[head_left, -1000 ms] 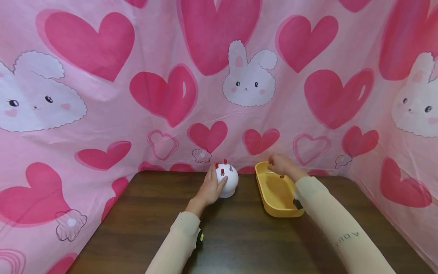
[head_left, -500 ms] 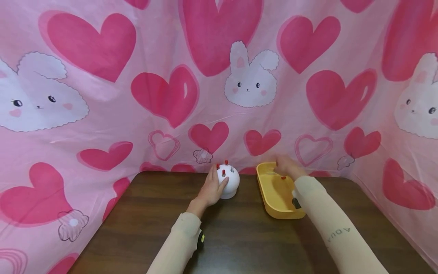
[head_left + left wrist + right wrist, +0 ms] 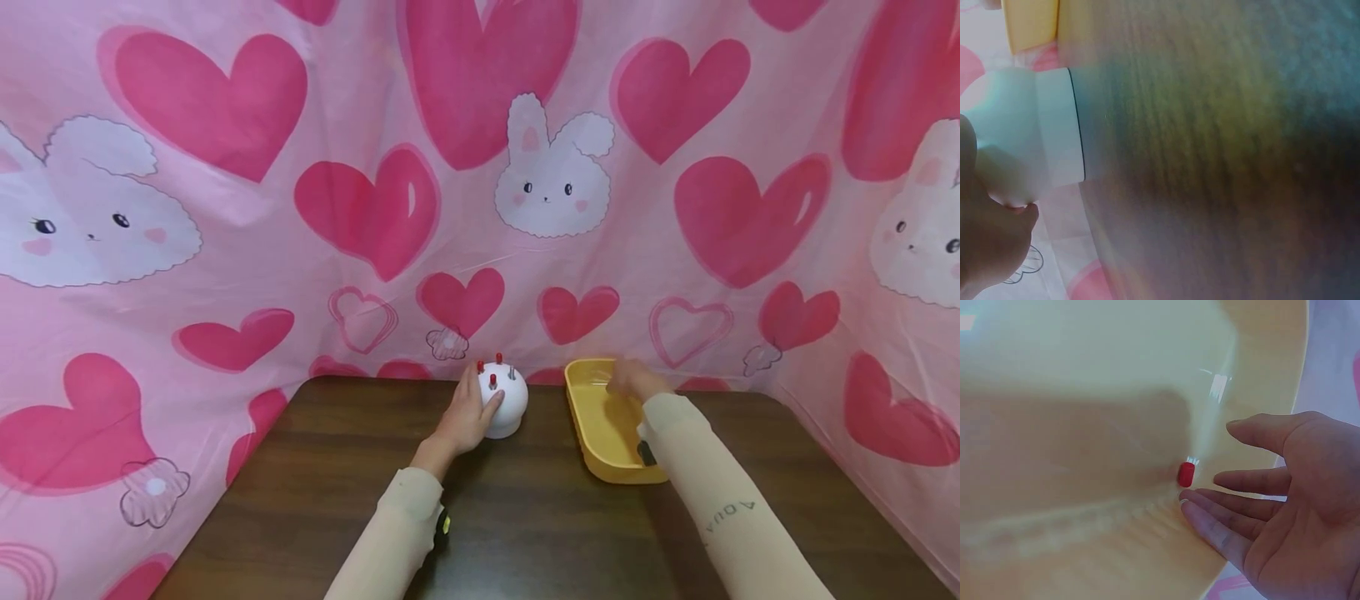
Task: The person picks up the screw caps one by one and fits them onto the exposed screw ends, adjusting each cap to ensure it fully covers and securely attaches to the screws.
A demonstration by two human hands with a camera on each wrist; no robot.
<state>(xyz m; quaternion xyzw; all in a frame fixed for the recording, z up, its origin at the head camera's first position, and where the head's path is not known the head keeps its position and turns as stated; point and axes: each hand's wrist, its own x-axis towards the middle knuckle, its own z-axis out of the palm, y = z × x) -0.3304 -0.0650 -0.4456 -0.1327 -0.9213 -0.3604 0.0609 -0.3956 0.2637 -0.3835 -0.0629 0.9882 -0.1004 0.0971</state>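
A white ball-shaped stand point(image 3: 512, 404) on a short round base rests on the table, with several small pegs on top. Red caps point(image 3: 492, 380) cover some pegs, and one metal peg point(image 3: 512, 372) is bare. My left hand point(image 3: 463, 414) holds the stand's left side, thumb toward the front; the left wrist view shows the white base point(image 3: 1060, 128) and part of the hand. Inside the yellow tray point(image 3: 592, 446), my right hand point(image 3: 637, 380) reaches low at the back. Its fingers are spread in the right wrist view, fingertips right beside a small red cap point(image 3: 1187, 474).
The dark wooden table point(image 3: 517, 517) ends at a pink curtain point(image 3: 360, 325) printed with hearts and rabbits, close behind the stand and tray. The tray's raised rim point(image 3: 573, 400) surrounds the right hand's workspace.
My right hand has moved slightly right and down into the tray, now hiding the red cap that showed there in the head view. The left hand stays on the white stand.
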